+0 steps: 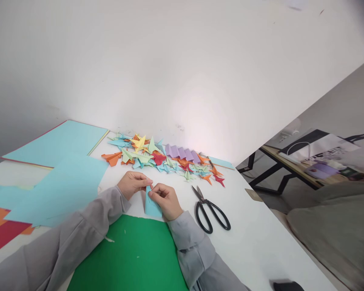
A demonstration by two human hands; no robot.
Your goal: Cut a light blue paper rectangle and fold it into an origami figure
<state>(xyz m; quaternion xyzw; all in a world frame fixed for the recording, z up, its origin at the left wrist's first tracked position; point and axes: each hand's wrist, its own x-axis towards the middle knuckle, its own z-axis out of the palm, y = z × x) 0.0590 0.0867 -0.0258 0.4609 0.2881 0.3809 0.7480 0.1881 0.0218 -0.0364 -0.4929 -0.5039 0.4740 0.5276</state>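
Observation:
A narrow folded piece of light blue paper (152, 205) stands between my two hands over the white table (261, 238). My left hand (134, 183) pinches its pointed top from the left, fingers closed on it. My right hand (166, 199) grips its right edge with curled fingers. Both arms wear grey sleeves. A green sheet (133, 254) lies just under my wrists. Black scissors (210, 211) rest shut to the right of my right hand.
A heap of folded paper figures (157, 158) in orange, yellow, green, red and purple lies beyond my hands. Light blue sheets (60, 182) cover the left of the table, with orange and red sheets (3, 230) at the left edge. Another desk (291, 163) stands off to the right.

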